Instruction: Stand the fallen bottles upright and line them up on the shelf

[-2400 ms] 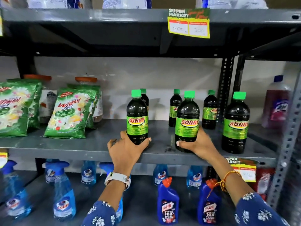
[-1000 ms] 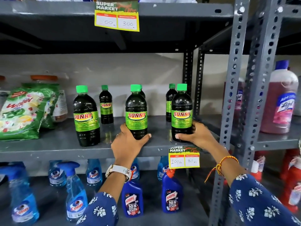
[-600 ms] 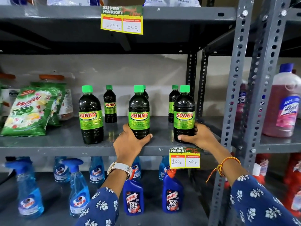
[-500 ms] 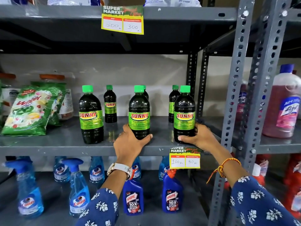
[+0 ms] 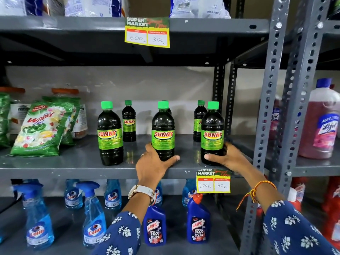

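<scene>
Three dark Sunny bottles with green caps stand upright in a front row on the grey middle shelf (image 5: 73, 162): a left bottle (image 5: 110, 134), a middle bottle (image 5: 163, 131) and a right bottle (image 5: 212, 134). My left hand (image 5: 153, 165) wraps the base of the middle bottle. My right hand (image 5: 225, 157) grips the base of the right bottle near the shelf's right end. Behind them stand three smaller Sunny bottles: a back left bottle (image 5: 129, 121), a back right bottle (image 5: 198, 121), and one almost hidden behind the middle bottle.
Green Wheel detergent packs (image 5: 41, 129) lean at the shelf's left. A perforated grey upright post (image 5: 266, 107) rises just right of my right hand. A pink Lizol bottle (image 5: 321, 122) stands beyond it. Blue Colin sprays (image 5: 93, 216) and Harpic bottles (image 5: 197, 219) fill the lower shelf.
The view has swung right since the oldest frame. In the last second both hands stay on the bases of the same two bottles, which have barely moved.
</scene>
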The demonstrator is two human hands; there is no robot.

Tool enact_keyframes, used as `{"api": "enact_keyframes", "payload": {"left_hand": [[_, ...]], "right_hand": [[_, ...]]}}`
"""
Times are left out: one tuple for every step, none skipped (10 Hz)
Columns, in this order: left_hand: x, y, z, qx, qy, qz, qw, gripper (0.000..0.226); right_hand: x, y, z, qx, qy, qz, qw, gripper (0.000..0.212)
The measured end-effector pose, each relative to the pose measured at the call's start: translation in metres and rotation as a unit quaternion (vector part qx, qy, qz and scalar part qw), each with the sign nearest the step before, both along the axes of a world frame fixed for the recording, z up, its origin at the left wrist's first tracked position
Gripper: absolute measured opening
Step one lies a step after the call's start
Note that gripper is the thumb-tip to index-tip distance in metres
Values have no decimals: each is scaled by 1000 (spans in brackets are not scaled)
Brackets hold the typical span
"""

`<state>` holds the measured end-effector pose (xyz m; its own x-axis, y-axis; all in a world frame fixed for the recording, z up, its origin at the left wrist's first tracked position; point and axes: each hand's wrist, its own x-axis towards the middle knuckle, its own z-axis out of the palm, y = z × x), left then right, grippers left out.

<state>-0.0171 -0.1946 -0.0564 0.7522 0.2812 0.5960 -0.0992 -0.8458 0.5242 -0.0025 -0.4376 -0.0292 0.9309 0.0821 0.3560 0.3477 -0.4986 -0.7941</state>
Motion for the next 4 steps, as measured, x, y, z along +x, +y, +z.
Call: {"api": "enact_keyframes", "payload": {"left_hand": [[-10, 6, -4, -57, -6, -70, 996, 117], [-29, 16, -1, -205, -57, -174, 961, 98], [-43, 34, 23, -261, -139, -192, 936, 50], [-44, 55, 75, -214, -247, -181, 928, 34]], "right_hand": [[-10, 6, -11, 73, -44, -106, 991, 77], [-29, 26, -14, 196, -132, -231, 944, 94], [-54, 63, 26, 306, -227, -209, 900, 72], [-65, 108, 88, 240, -287, -170, 912, 50]]}}
